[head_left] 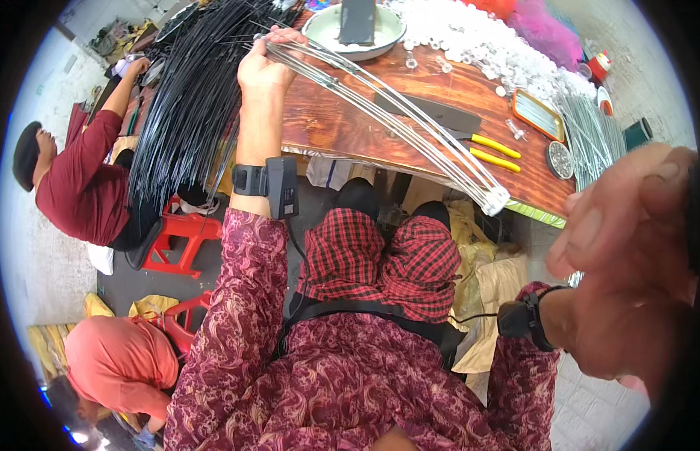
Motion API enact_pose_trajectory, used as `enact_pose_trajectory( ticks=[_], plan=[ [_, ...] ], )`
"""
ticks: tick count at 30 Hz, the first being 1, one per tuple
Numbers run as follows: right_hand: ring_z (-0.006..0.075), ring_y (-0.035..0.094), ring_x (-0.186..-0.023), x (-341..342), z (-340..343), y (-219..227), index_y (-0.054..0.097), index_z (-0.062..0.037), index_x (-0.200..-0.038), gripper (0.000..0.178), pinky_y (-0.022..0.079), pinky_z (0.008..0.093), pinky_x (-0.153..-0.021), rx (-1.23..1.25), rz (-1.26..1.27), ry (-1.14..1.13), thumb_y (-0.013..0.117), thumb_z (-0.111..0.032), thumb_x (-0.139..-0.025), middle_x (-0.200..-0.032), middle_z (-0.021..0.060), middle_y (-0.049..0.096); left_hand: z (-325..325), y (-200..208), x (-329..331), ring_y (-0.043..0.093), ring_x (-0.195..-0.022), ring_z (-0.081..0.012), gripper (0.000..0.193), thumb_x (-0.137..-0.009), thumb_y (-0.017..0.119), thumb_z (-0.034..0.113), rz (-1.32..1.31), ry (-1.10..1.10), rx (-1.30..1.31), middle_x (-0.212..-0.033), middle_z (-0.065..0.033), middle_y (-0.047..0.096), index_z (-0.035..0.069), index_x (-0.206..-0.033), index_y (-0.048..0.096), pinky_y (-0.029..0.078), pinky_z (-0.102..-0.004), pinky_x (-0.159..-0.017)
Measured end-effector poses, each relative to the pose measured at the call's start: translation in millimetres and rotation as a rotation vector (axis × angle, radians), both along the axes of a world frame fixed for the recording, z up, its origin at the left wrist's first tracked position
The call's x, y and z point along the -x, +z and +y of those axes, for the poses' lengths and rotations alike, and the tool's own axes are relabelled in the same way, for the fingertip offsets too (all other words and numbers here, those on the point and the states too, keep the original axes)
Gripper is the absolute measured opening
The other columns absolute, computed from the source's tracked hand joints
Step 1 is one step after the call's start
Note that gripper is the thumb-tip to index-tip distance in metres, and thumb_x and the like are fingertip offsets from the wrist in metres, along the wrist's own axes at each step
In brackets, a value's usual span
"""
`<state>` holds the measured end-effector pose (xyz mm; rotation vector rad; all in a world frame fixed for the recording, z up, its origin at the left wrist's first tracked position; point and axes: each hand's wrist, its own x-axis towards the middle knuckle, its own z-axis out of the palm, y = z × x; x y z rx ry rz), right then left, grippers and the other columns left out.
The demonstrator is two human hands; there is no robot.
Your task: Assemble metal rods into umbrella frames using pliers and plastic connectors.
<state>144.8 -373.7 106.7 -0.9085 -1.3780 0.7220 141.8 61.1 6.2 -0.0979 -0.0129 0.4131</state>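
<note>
My left hand (269,71) is closed around one end of a bundle of thin metal rods (410,141), raised over the table's near side. The rods slant down to the right and meet in a white end piece (495,201) at the table's front edge. My right hand (628,225) is raised very near the camera at the right, its fingers curled; whatever they grip is hidden. Beneath the rods lie yellow-handled pliers (496,141) and a dark flat plate (440,113).
Long black rods (188,113) are heaped at the left. A basin (395,34) stands behind my left hand. White plastic pieces (478,45) cover the far right, near a tray (538,114), a small bowl (560,160) and silver rods (590,131). Two people sit at the left by red stools (181,237).
</note>
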Motion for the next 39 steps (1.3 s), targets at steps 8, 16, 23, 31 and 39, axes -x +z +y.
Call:
enact_pose_trajectory(
  ticks=[8,16,23,31,39],
  plan=[
    [0.0216,0.064,-0.074,21.6,-60.3,-5.5,0.056,0.0028,-0.112,0.038,0.052,0.0289,-0.063,-0.01,-0.083,-0.151,0.073,-0.009,-0.08,-0.09,0.0137,0.062,-9.1,12.5,14.6,0.042,-0.054,-0.0184,0.042,-0.101,0.029,0.036,0.152,0.196,0.09,-0.062,-0.0049,0.04,0.003,-0.078,0.042,0.04,-0.0368,-0.056],
    [0.0232,0.063,-0.073,59.9,-17.3,18.5,0.054,0.0031,-0.116,0.046,0.052,0.0299,-0.064,0.147,-0.037,-0.333,0.075,-0.007,-0.077,-0.09,0.0149,0.062,-11.3,14.2,20.2,0.044,-0.055,-0.018,0.023,-0.094,0.033,0.015,-0.07,0.052,0.01,-0.064,-0.0068,0.04,0.005,-0.074,0.038,0.04,-0.0349,-0.059],
    [0.0198,0.062,-0.067,62.9,43.7,20.1,0.046,0.0058,-0.121,0.06,0.052,0.0268,-0.059,-0.108,-0.139,-0.232,0.08,-0.01,-0.075,-0.086,0.0148,0.062,27.0,6.2,9.7,0.049,-0.061,-0.0179,0.033,-0.098,0.037,0.027,0.0,0.009,0.151,-0.061,-0.0058,0.046,0.008,-0.073,0.044,0.044,-0.0338,-0.065],
    [0.007,0.049,-0.047,36.1,38.9,-10.3,0.057,0.0009,-0.104,0.037,0.042,0.0213,-0.048,-0.138,0.142,-0.729,0.047,-0.034,-0.098,-0.067,0.0039,0.055,33.2,-23.2,15.7,0.049,-0.076,-0.026,0.015,-0.09,0.032,0.013,0.08,-0.095,0.088,-0.071,-0.0091,0.044,0.006,-0.08,0.041,0.039,-0.0431,-0.079],
    [0.0071,0.05,-0.058,-180.6,-33.7,-37.8,0.058,-0.0074,-0.085,0.02,0.048,0.028,-0.061,-0.772,0.98,0.096,0.05,-0.022,-0.096,-0.069,-0.0018,0.052,61.0,-34.0,41.3,0.042,-0.072,-0.0178,0.011,-0.081,0.041,-0.004,0.004,-0.186,0.138,-0.079,-0.0051,0.039,0.004,-0.089,0.045,0.036,-0.0376,-0.074]
  ],
)
